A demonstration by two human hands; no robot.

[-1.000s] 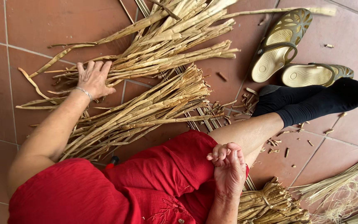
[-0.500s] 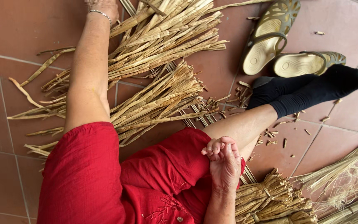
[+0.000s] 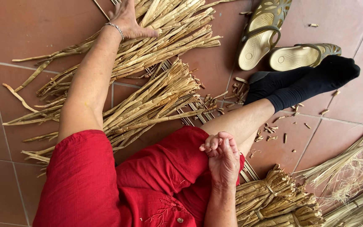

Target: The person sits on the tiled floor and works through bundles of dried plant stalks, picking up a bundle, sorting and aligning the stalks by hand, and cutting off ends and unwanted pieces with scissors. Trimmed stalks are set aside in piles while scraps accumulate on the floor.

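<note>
My left hand [image 3: 127,19] reaches far out to the top of the view and lies palm down on a heap of dried straw stalks [image 3: 164,38], thumb spread; its fingertips are cut off by the frame edge. A thin bracelet sits on that wrist. A second loose bundle of stalks [image 3: 156,105] lies closer, beside my red-clothed lap [image 3: 148,185]. My right hand [image 3: 221,157] rests on my knee with the fingers curled in, and nothing shows inside it.
My legs in black socks [image 3: 303,82] stretch to the right across terracotta floor tiles [image 3: 30,25]. Two olive-and-cream sandals [image 3: 274,42] lie beyond the feet. Tied straw bundles [image 3: 274,201] and thin loose straw [image 3: 353,168] sit at the lower right. Short stalk offcuts litter the tiles.
My left arm has stretched further out over the straw heap, the hand moving from the near stalks to the top of the view. The right hand has stayed on the knee.
</note>
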